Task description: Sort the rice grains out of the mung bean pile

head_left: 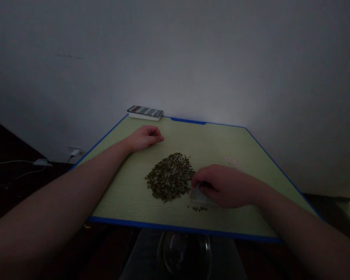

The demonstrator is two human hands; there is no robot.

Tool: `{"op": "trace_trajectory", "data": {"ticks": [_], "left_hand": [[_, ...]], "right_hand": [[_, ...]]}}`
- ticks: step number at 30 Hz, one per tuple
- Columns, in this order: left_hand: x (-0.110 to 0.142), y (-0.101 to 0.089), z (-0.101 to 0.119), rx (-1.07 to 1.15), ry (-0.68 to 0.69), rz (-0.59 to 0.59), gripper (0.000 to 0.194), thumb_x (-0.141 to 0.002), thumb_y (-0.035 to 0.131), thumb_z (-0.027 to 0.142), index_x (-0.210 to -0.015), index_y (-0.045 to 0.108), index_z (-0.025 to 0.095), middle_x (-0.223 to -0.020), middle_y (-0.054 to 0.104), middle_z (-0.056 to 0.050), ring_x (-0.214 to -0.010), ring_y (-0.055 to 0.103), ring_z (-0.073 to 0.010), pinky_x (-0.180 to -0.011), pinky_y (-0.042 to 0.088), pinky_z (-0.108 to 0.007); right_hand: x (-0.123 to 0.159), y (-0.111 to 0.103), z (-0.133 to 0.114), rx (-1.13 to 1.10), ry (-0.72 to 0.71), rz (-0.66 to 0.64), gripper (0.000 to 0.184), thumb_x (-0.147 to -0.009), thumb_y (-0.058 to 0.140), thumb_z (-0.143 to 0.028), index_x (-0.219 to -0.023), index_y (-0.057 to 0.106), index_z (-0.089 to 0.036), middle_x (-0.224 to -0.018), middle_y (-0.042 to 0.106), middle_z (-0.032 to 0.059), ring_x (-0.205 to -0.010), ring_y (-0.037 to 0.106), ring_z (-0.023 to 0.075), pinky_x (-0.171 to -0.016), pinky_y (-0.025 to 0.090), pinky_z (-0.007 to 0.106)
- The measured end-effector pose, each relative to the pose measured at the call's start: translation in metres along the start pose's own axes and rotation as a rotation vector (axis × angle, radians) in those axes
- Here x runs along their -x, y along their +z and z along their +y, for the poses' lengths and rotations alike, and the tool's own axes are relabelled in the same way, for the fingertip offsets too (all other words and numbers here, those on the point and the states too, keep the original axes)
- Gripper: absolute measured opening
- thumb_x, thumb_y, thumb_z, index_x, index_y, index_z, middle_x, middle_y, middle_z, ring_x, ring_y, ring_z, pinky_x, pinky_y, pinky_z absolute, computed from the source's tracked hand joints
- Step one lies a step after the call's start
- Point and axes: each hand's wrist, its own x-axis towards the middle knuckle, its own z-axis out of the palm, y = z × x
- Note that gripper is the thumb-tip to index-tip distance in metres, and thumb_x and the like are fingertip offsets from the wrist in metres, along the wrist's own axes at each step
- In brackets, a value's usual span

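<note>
A heap of small green-brown beans, with pale grains mixed among them, lies on the light green tabletop. My right hand is at the heap's right edge, its thumb and fingers drawn together in a pinch. What sits between those fingertips is too small or hidden to make out. Under that hand a clear, flat piece with fine lines partly shows. A few loose beans lie just in front of it. Beyond the heap on the left, my left hand rests on the table with curled fingers and nothing visible in them.
Pale grains are scattered on the right of the table. A white box with a striped top stands at the back left corner, by the wall. Below the blue front edge, a round glass vessel sits between my legs.
</note>
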Motion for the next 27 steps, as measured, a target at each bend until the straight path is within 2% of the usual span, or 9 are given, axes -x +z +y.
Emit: {"op": "trace_trajectory", "data": {"ticks": [6,14,27], "left_hand": [[0.000,0.000,-0.001,-0.010,0.003,0.000,0.027,-0.068,0.067,0.039,-0.066,0.051,0.016,-0.049,0.045,0.006,-0.043,0.038,-0.0062,-0.044,0.028,-0.022],[0.000,0.000,-0.001,-0.003,0.008,-0.003,0.025,-0.068,0.066,0.037,-0.068,0.053,0.016,-0.051,0.046,0.006,-0.044,0.038,-0.0058,-0.045,0.029,-0.021],[-0.001,-0.001,-0.004,-0.022,0.008,-0.001,0.025,-0.069,0.065,0.038,-0.069,0.054,0.016,-0.051,0.046,0.006,-0.044,0.039,-0.0061,-0.044,0.029,-0.022]], "right_hand": [[-0.001,-0.002,0.006,0.030,0.055,0.052,0.024,-0.076,0.048,-0.008,-0.089,0.067,-0.017,-0.083,0.068,0.0046,-0.071,0.058,0.0157,-0.063,0.038,0.025],[-0.004,0.002,-0.005,-0.023,-0.018,0.012,0.028,-0.075,0.049,-0.007,-0.094,0.068,-0.016,-0.087,0.069,0.0061,-0.079,0.061,0.0181,-0.070,0.040,0.027],[0.000,0.002,-0.024,-0.057,-0.056,-0.127,0.022,-0.075,0.053,-0.012,-0.088,0.071,-0.017,-0.080,0.071,0.0048,-0.071,0.061,0.0156,-0.063,0.041,0.024]]}}
